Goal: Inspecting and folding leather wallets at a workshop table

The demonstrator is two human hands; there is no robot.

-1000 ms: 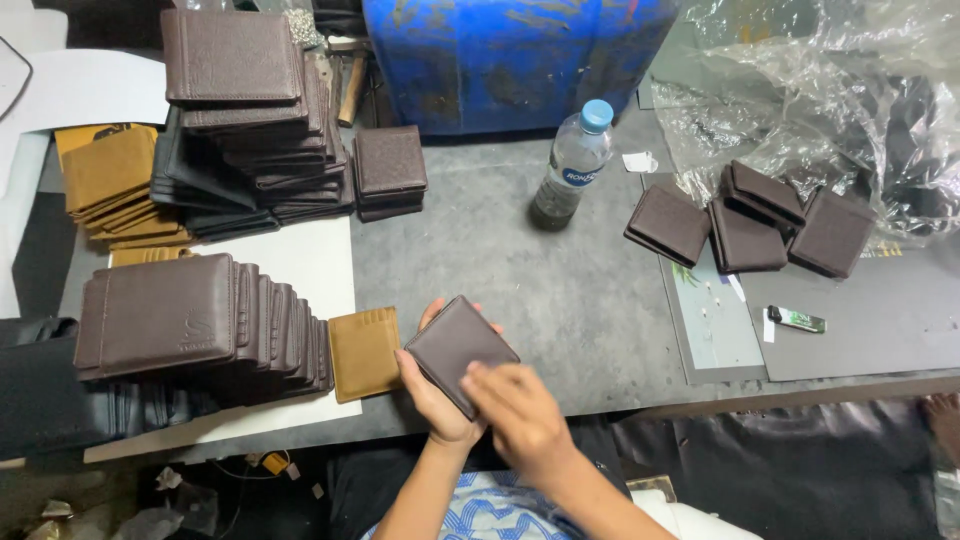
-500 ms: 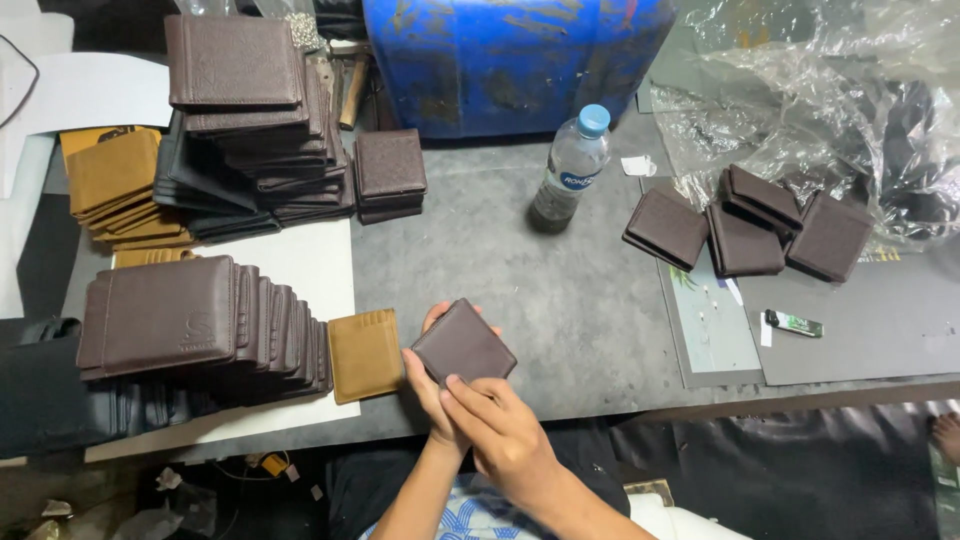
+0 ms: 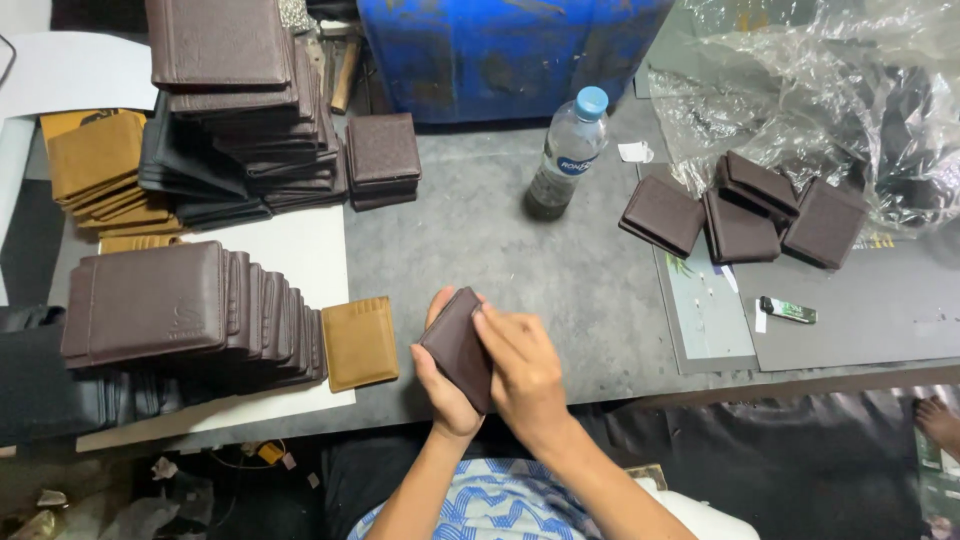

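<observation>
A dark brown folded wallet is tilted on edge above the table's front edge, gripped by both hands. My left hand cups it from below and behind. My right hand presses its fingers over the wallet's right face, near the top. A tan card-slot insert lies flat just left of my hands, next to a leaning row of brown wallets.
Tall stacks of dark wallets and tan inserts stand at the back left. A small brown stack, a water bottle, a blue bin, several wallets by clear plastic wrap, and a lighter lie around.
The wallet has turned from lying nearly flat in my hands to standing on edge. My right hand has shifted up over its face.
</observation>
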